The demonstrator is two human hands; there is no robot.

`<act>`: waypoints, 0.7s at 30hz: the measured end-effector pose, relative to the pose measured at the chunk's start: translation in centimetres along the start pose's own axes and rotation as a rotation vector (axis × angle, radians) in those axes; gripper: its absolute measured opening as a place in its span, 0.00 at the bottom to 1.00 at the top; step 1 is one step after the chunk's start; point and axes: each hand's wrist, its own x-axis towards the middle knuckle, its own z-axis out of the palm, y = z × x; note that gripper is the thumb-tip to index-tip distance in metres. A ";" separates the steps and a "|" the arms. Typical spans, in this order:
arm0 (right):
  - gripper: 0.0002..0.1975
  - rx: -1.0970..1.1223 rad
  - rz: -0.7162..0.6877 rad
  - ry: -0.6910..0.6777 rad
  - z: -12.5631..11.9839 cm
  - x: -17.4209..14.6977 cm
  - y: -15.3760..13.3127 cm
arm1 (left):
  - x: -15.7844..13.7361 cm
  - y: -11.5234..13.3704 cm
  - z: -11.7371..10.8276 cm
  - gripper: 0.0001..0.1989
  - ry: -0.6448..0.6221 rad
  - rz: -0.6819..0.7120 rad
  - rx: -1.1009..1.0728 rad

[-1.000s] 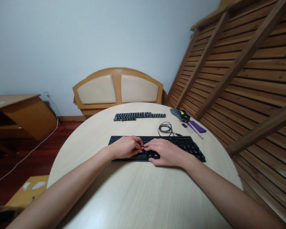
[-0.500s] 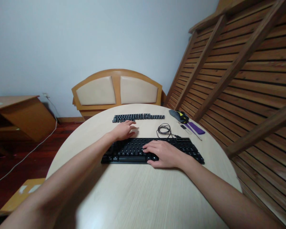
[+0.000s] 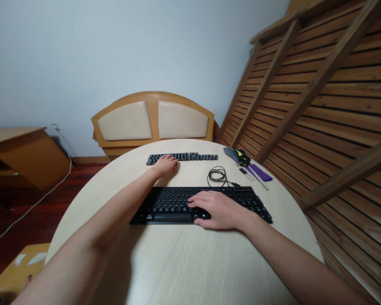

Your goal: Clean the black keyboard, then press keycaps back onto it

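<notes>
A black keyboard (image 3: 173, 203) lies on the round table, its keys facing up. My right hand (image 3: 214, 208) rests over its middle right part with fingers stretched out and the thumb apart at the front edge, holding nothing. Beyond the keyboard, several loose black keycaps (image 3: 190, 156) sit in close rows. My left hand (image 3: 166, 165) reaches across the keyboard to the front left of those rows. Its fingers are extended over or against the keycaps, and no keycap shows in them; the thumb is mostly hidden.
Behind the keyboard lies a coiled black cable (image 3: 217, 174). At the table's (image 3: 190, 262) right back are a grey and yellow-black bundle (image 3: 239, 156), a purple strip (image 3: 260, 173) and a thin metal tool (image 3: 257, 178). A slatted wooden frame (image 3: 330, 106) leans close on the right.
My left hand has moved away from the keyboard's back edge, forward and slightly left, to the keycap rows. My right hand stays on the keyboard. The view has shifted slightly.
</notes>
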 end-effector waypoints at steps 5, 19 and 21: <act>0.19 0.008 -0.003 -0.003 0.0 0.0 0.0 | 0.2 1.0 -0.4 0.15 0.019 0.011 -0.051; 0.19 -0.005 0.000 -0.003 -0.2 0.2 -0.1 | -7.0 6.9 -4.3 0.11 0.179 -0.139 -0.377; 0.19 0.000 0.008 0.002 -0.2 0.2 -0.1 | -9.3 7.9 -4.8 0.09 0.259 -0.168 -0.597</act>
